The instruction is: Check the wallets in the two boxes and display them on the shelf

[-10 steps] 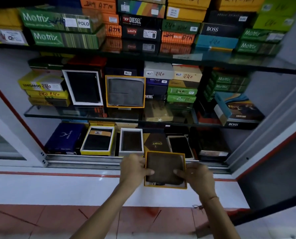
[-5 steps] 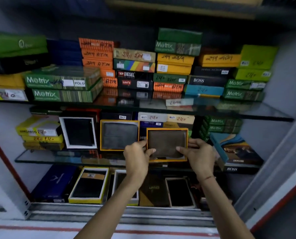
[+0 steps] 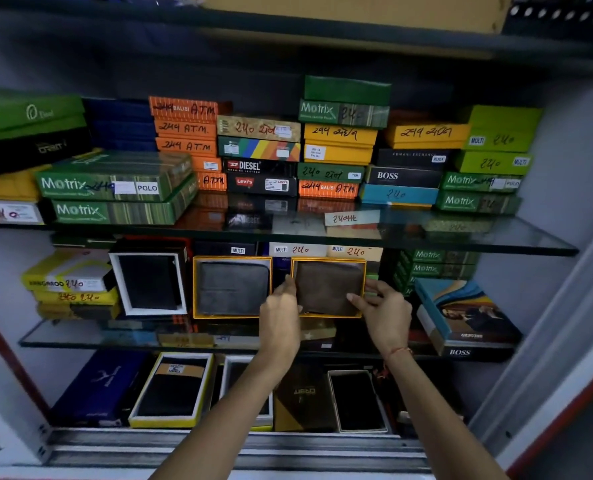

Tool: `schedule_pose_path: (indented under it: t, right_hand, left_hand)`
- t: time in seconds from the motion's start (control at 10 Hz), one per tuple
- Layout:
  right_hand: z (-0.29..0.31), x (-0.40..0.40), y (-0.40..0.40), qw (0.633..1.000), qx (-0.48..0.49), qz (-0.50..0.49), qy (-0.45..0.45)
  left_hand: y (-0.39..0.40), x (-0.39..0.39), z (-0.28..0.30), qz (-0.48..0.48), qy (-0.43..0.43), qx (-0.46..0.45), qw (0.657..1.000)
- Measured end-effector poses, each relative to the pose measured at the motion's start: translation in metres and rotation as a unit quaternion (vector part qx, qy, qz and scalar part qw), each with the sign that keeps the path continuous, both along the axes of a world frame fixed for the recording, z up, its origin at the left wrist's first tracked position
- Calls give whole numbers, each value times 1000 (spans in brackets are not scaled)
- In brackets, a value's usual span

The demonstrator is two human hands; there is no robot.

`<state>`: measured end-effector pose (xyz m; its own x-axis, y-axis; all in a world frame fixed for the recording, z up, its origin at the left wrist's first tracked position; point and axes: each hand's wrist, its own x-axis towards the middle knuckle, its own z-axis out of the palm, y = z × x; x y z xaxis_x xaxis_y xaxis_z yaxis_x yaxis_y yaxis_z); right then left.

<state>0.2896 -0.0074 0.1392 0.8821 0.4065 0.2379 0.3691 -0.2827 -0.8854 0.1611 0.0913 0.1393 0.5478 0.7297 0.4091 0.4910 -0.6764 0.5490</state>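
both hands, left hand (image 3: 281, 313) and right hand (image 3: 387, 311), pinch the yellow-rimmed box (image 3: 328, 288) holding a brown wallet (image 3: 326, 284), upright on the middle glass shelf (image 3: 80, 336), right of a grey one (image 3: 232, 287).

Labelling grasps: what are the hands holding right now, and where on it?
Both hold the brown wallet's yellow-rimmed box upright on the middle shelf: left hand at its left edge, right hand at its right edge.

both hands (image 3: 281, 317) gripping boxed brown wallet (image 3: 328, 289)

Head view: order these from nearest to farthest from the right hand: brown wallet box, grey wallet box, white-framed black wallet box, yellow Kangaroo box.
1. Brown wallet box, held by the right hand.
2. Grey wallet box, just left.
3. White-framed black wallet box, further left.
4. Yellow Kangaroo box, far left.
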Motion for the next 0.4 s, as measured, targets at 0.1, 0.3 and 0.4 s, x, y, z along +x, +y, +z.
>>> schedule_pose_path:
  t: [0.1,0.3,0.4]
  right_hand:
    - [-1,-11,-6,998,-26,-15,-53]
    - [-2,-42,-23,989,-49,-30,-133]
    - [8,-64,-26,973,-9,-49,-227]
  left_hand:
    - [-4,-7,1,-4,9,12,1000]
    - [-18,-35,8,-31,-23,25,999]
    - [-24,-49,16,-52,-71,70,994]
